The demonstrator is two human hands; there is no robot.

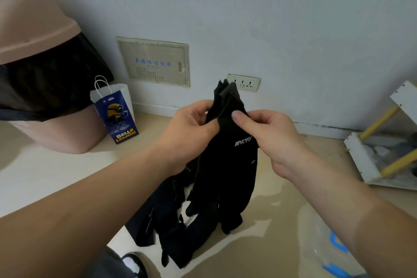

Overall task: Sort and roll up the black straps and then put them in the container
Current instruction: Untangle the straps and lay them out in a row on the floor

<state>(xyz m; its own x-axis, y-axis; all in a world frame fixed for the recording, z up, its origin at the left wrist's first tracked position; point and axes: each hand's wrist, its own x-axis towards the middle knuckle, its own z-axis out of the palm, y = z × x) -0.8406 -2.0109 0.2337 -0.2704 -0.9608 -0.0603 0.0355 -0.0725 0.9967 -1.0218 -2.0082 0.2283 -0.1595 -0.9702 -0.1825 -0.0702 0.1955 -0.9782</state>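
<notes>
A wide black strap (pixel 228 165) with a white logo hangs upright in front of me, its top end near the wall socket. My left hand (pixel 191 128) pinches its upper left edge between thumb and fingers. My right hand (pixel 264 131) pinches the upper right edge, thumb on the front. More black straps (pixel 167 225) lie in a loose pile on the floor beneath it. A clear plastic container (pixel 320 237) with blue clips sits at the lower right, partly behind my right forearm.
A pink bin (pixel 33 36) with a black liner stands at the left, a printed paper bag (pixel 119 115) beside it. A white and yellow rack (pixel 383 153) lies at the right. My shoe (pixel 135 264) shows at the bottom.
</notes>
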